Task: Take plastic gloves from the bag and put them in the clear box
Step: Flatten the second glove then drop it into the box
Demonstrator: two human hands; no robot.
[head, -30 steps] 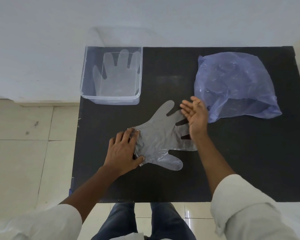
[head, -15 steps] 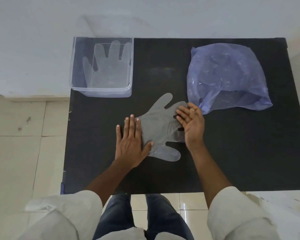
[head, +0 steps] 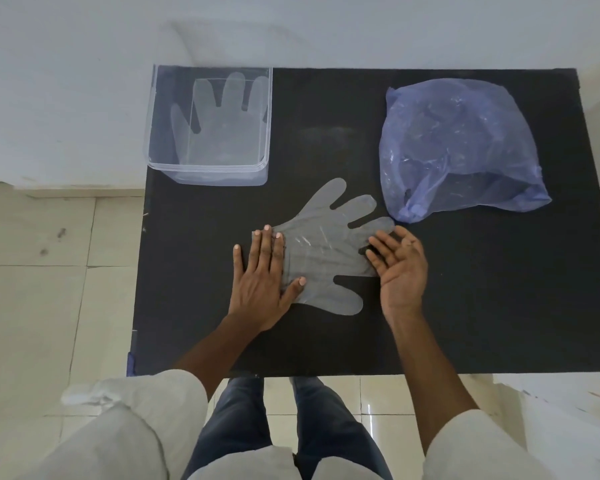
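A clear plastic glove (head: 323, 249) lies flat on the black table (head: 482, 289), fingers pointing up and right. My left hand (head: 262, 282) presses flat on its cuff, fingers spread. My right hand (head: 400, 268) rests on its edge at the glove's finger side, palm turned up and fingers apart, holding nothing. The clear box (head: 160, 133) stands at the table's far left corner with another glove (head: 219, 123) lying flat inside. The blue plastic bag (head: 458, 143) sits at the far right, its mouth facing my right hand.
The table's left edge borders a tiled floor (head: 49, 271). A white wall (head: 291, 26) runs behind the table. My legs and white sleeves fill the bottom of the view.
My left hand flattened from gripping the crumpled cuff to lying palm-down on it. My right hand slid from the glove's fingers to the right, uncovering them; the glove lies smoother.
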